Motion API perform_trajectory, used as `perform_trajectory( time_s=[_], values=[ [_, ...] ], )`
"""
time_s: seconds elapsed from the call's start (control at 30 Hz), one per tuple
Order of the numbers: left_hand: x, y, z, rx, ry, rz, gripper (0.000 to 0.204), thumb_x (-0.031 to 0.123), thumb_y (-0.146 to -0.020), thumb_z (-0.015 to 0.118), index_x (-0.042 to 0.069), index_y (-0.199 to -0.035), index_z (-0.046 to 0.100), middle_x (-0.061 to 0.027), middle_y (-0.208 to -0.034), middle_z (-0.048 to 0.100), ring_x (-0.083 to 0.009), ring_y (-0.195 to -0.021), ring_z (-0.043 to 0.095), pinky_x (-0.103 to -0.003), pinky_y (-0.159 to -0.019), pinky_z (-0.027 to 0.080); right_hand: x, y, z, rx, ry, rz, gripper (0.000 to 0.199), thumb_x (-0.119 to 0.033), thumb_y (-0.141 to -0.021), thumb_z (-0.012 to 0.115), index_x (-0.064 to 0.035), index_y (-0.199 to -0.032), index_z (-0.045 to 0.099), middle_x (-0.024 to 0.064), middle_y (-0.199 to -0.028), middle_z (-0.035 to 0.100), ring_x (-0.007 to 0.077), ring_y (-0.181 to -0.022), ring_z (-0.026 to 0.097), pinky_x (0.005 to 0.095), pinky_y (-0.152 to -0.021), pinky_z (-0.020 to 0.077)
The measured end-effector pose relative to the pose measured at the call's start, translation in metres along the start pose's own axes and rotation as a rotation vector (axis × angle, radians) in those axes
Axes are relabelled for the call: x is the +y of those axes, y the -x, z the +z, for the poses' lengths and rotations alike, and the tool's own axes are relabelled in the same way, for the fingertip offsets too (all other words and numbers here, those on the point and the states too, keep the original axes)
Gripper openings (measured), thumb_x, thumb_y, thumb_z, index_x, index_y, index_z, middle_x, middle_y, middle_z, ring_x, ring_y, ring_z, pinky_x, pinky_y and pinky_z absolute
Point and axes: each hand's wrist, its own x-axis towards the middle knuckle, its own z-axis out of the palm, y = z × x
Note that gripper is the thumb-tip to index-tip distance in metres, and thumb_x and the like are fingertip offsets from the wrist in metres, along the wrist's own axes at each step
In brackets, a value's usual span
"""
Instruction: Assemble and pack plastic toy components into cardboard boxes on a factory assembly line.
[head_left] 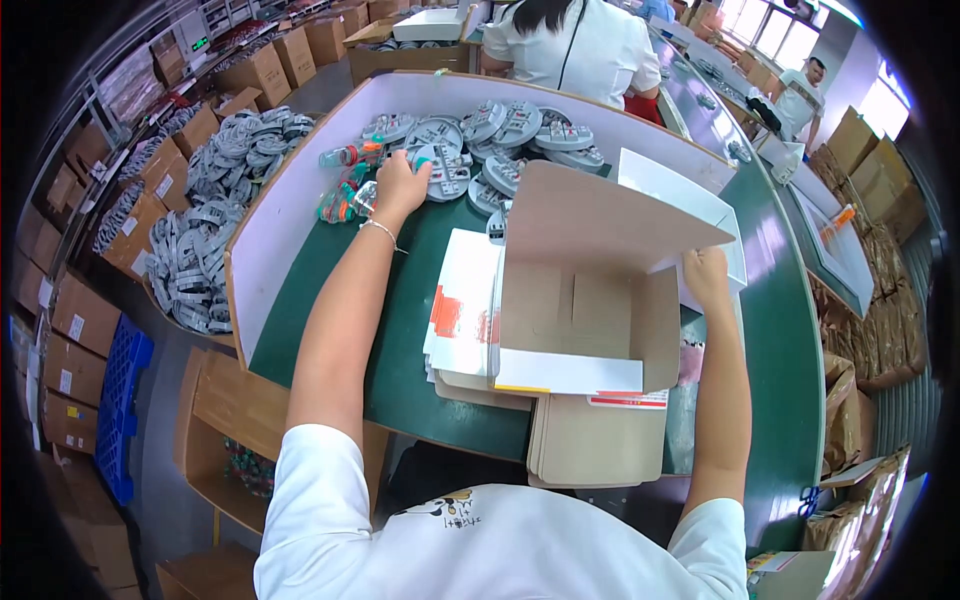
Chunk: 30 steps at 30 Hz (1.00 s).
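My left hand point(400, 185) reaches over the green tabletop, its fingers curled down beside a grey round plastic disc point(447, 175). A bit of teal shows at the fingertips; what they hold is mostly hidden. Near that hand lie clear toy pieces with green and orange parts point(345, 200). My right hand point(707, 272) is closed at the right corner of the raised flap of an open cardboard box point(610, 220). The box is brown inside, with no contents visible. It rests on a stack of flattened cartons point(600, 440).
More grey discs point(520, 122) pile up at the back of the table, inside a white rim point(290, 230). A white tray point(680, 195) stands behind the box. Left are cartons heaped with grey parts point(195, 250) and a blue pallet point(122, 400). Co-workers point(570, 50) are beyond.
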Motion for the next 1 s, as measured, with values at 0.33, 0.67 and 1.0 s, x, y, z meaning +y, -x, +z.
perform_trajectory(
  time_s=[0.33, 0.67, 1.0],
  values=[
    [-0.012, -0.004, -0.020, -0.148, 0.411, -0.170, 0.047, 0.033, -0.079, 0.075, -0.002, -0.109, 0.068, -0.0215, -0.108, 0.069, -0.0340, -0.100, 0.067, -0.041, -0.090, 0.052, 0.032, -0.060, 0.005, -0.335, 0.117, 0.107, 0.039, -0.037, -0.089, 0.056, -0.0015, -0.092, 0.071, 0.0207, -0.089, 0.070, 0.0373, -0.086, 0.066, 0.0406, -0.076, 0.0494],
    [0.031, -0.008, -0.036, -0.194, 0.061, -0.256, 0.042, 0.035, -0.073, 0.083, 0.001, -0.094, 0.070, -0.0141, -0.085, 0.072, -0.0266, -0.081, 0.069, -0.037, -0.076, 0.053, 0.071, -0.081, 0.047, -0.587, 0.318, 0.118, 0.040, -0.034, -0.075, 0.071, -0.0025, -0.100, 0.072, 0.0195, -0.098, 0.071, 0.0377, -0.089, 0.068, 0.0417, -0.076, 0.0533],
    [0.049, 0.032, -0.125, -0.339, 0.744, -0.152, 0.018, 0.016, -0.084, 0.077, 0.004, -0.086, 0.063, -0.0031, -0.081, 0.068, -0.0109, -0.074, 0.063, -0.024, -0.064, 0.048, 0.030, -0.071, -0.014, -0.031, -0.153, 0.153, 0.032, -0.025, -0.079, 0.077, -0.0006, -0.100, 0.073, 0.0167, -0.089, 0.073, 0.0232, -0.082, 0.070, 0.0330, -0.074, 0.0533]
  ],
)
